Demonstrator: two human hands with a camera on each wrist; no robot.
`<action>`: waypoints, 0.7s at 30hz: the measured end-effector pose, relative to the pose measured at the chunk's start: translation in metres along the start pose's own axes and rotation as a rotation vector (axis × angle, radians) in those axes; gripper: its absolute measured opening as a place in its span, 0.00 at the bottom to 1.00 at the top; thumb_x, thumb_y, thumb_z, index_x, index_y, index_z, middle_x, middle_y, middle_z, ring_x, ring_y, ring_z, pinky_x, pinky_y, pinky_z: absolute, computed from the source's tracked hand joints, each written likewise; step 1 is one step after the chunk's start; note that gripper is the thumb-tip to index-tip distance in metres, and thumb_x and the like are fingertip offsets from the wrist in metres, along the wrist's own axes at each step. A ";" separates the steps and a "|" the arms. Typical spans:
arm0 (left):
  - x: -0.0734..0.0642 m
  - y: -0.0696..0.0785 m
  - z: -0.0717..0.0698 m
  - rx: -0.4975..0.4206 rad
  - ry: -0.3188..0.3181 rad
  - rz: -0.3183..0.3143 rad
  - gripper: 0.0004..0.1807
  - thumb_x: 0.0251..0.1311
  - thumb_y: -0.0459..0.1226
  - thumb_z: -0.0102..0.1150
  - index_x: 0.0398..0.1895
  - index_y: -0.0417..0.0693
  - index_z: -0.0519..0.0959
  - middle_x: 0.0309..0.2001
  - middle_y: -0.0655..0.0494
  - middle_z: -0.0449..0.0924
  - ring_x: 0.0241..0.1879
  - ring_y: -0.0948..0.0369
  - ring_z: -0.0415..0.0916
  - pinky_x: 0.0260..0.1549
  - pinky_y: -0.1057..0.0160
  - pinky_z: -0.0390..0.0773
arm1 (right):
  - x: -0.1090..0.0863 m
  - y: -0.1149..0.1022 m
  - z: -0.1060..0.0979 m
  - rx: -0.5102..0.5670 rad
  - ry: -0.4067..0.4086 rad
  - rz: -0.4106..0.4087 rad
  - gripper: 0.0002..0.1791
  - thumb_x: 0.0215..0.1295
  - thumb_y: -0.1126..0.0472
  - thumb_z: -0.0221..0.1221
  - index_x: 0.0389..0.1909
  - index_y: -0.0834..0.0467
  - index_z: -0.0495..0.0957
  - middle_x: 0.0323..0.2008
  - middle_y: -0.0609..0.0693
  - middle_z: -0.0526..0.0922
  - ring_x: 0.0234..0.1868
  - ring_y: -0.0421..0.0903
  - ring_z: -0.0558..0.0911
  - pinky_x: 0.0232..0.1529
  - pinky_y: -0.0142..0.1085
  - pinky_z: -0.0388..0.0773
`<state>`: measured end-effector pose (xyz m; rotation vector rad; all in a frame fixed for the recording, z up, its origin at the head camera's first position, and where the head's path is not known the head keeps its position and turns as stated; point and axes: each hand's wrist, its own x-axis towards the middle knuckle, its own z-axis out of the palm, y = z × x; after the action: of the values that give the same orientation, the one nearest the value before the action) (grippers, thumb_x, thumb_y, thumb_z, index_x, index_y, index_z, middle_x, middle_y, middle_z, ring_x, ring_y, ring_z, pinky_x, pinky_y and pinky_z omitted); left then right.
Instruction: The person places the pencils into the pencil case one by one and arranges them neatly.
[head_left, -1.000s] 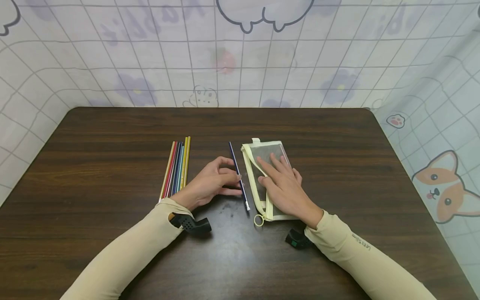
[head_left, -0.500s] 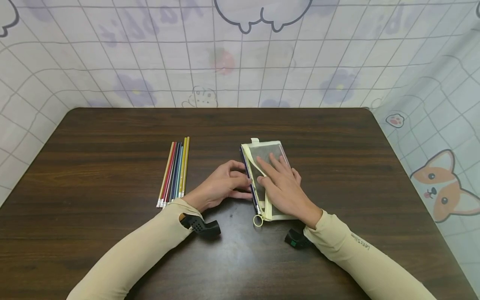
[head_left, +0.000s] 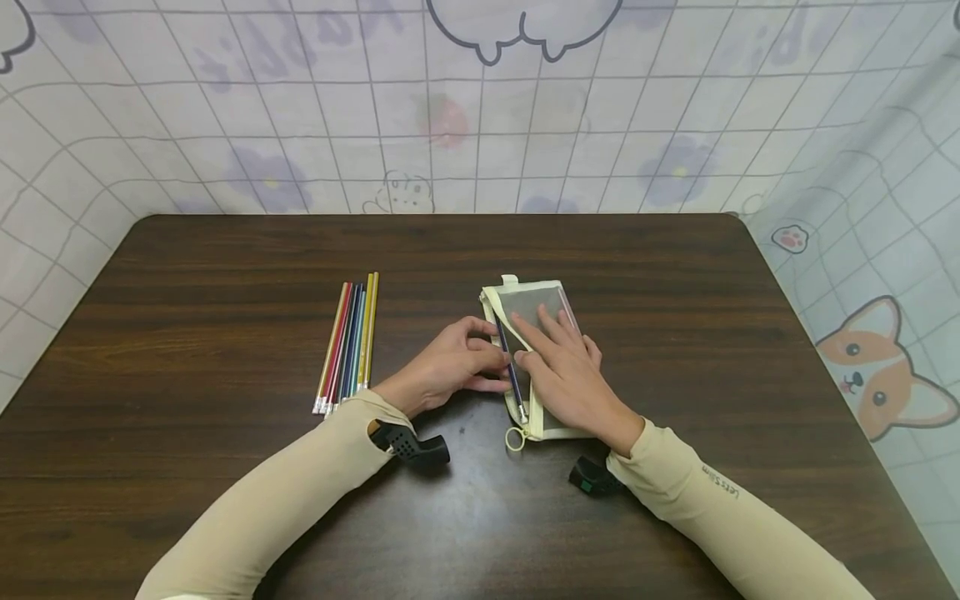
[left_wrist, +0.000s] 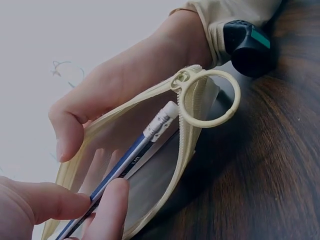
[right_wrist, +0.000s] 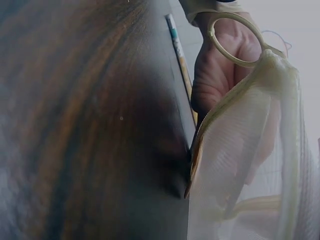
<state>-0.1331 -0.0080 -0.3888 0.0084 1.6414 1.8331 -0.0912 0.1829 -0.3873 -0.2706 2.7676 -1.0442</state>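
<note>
My left hand (head_left: 450, 367) pinches a dark blue pencil (left_wrist: 120, 162) between thumb and finger. The pencil lies in the gaping zipped mouth of a cream mesh pencil pouch (head_left: 542, 297), its white eraser end near the zipper's pull ring (left_wrist: 236, 100). Spread across the pouch's upper mesh, my right hand (head_left: 570, 379) has its fingers straight. Its thumb (left_wrist: 70, 137) sits at the upper edge of the opening in the left wrist view. In the right wrist view, the pouch (right_wrist: 225, 150) hides most of the left hand's fingers (right_wrist: 210, 92).
A row of several colored pencils (head_left: 347, 350), red, blue and yellow among them, lies left of the left hand, eraser ends toward me. All this rests on a dark wooden table (head_left: 225, 267), with a printed grid cloth (head_left: 480, 108) behind its far edge.
The left hand has carried the blue pencil right, from the table beside the pouch to the pouch's edge and then into its opening. The right hand has stayed on the pouch.
</note>
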 end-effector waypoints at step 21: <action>-0.019 0.009 -0.021 -0.001 -0.008 0.029 0.29 0.69 0.29 0.58 0.71 0.37 0.62 0.51 0.39 0.82 0.44 0.56 0.87 0.48 0.53 0.91 | -0.001 -0.004 -0.002 0.007 -0.012 0.008 0.29 0.81 0.47 0.39 0.80 0.38 0.60 0.85 0.54 0.47 0.86 0.61 0.38 0.79 0.72 0.34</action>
<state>-0.1313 -0.0357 -0.3776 0.0389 1.6433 1.8534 -0.0902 0.1814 -0.3829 -0.2632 2.7511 -1.0471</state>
